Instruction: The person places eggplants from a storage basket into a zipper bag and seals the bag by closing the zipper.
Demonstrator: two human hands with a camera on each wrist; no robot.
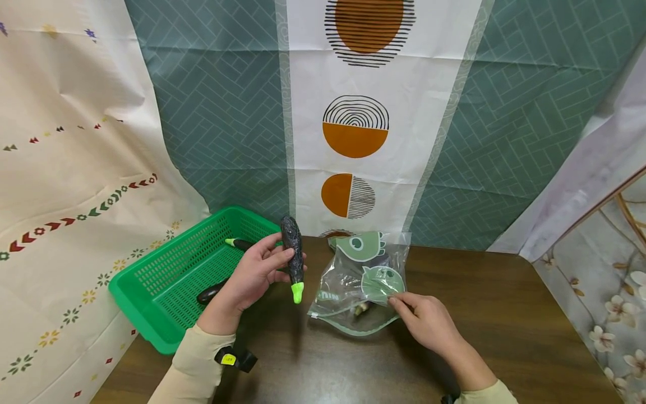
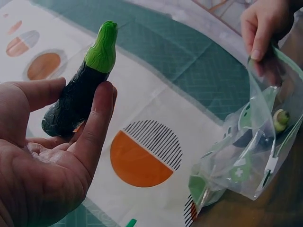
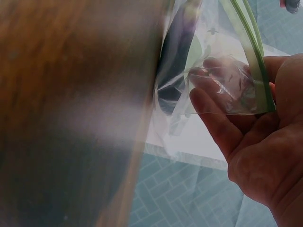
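Note:
My left hand (image 1: 257, 271) grips a dark eggplant with a bright green stem end (image 1: 292, 252), held up between thumb and fingers above the table. In the left wrist view, that eggplant (image 2: 78, 97) tilts with its green end up. At its mouth edge, my right hand (image 1: 426, 325) pinches a clear zip bag (image 1: 333, 280) printed with green cartoon shapes. The bag's mouth gapes toward me. Inside it lies another dark eggplant (image 3: 177, 56), whose pale stem end (image 1: 361, 308) shows near the opening. The left hand is to the left of the bag, apart from it.
A green plastic basket (image 1: 146, 280) stands on the left, with a dark eggplant (image 1: 209, 293) and a green-tipped one (image 1: 239, 244) in it, partly behind my left arm. The brown wooden table (image 1: 454, 275) ends at patterned cloths behind and at both sides.

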